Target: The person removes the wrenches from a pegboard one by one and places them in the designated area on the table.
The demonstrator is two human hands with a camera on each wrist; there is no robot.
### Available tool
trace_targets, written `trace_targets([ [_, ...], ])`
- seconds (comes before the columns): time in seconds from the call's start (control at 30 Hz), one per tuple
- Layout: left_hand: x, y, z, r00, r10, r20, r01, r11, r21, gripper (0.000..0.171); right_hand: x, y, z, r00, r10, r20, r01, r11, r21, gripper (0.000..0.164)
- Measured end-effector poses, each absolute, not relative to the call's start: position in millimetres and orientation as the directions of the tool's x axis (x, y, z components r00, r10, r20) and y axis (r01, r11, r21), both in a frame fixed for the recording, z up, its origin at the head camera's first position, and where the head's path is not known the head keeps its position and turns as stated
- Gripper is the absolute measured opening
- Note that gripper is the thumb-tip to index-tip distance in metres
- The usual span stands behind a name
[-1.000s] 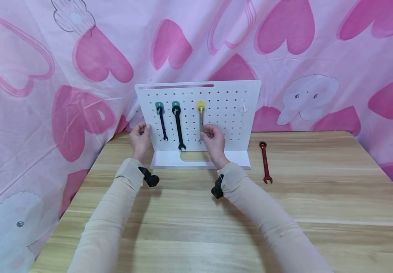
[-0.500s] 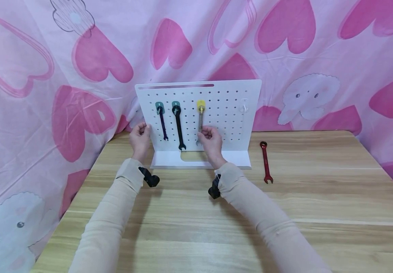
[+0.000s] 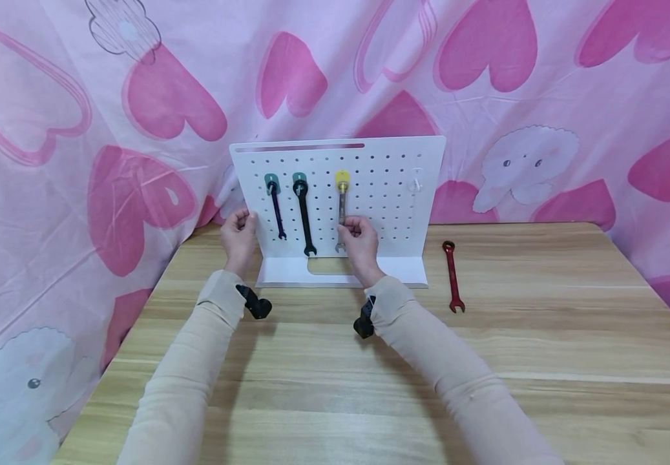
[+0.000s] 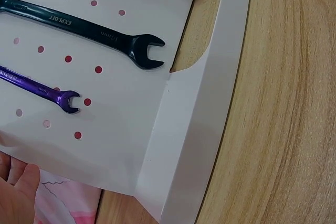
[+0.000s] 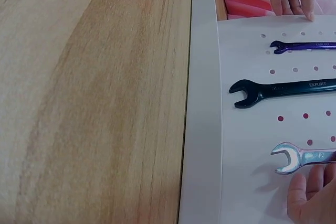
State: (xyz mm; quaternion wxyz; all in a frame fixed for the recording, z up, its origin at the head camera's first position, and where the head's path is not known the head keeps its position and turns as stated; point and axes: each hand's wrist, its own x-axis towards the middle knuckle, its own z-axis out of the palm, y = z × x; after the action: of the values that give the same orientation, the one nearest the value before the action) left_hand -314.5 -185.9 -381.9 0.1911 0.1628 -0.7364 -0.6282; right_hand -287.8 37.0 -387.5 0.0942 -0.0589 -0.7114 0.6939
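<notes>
A white pegboard [image 3: 381, 213] stands upright on the table. My left hand [image 3: 238, 239] pinches its left edge between thumb and fingers. A silver combination wrench [image 5: 310, 156] hangs from a yellow hook [image 3: 342, 177], open end down. Near that lower end, my right hand [image 3: 360, 245] holds the wrench with thumb and fingertips. Left of it, a black combination wrench [image 3: 305, 219] and a smaller purple one [image 4: 37, 88] hang from green hooks. In the right wrist view, the silver wrench's open jaw shows beyond the fingers [image 5: 315, 182].
A red combination wrench [image 3: 453, 278] lies on the wooden table [image 3: 311, 374], right of the pegboard. A clear hook [image 3: 415, 181] is on the board's right side with nothing hanging from it. Behind stands a pink curtain [image 3: 335, 77] with hearts.
My right hand has shifted slightly left, and the lower end of the silver wrench has swung left with it. The left hand stays at the board's edge.
</notes>
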Motion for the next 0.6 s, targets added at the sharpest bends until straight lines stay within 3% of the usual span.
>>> trace_targets([
  [0.6, -314.3, -186.0, -381.0, -0.874, -0.483, 0.055, -0.022, 0.152, 0.988, 0.029, -284.5, 46.6, -387.9, -0.981, 0.182, 0.059, -0.054, 0.033, -0.998, 0.013],
])
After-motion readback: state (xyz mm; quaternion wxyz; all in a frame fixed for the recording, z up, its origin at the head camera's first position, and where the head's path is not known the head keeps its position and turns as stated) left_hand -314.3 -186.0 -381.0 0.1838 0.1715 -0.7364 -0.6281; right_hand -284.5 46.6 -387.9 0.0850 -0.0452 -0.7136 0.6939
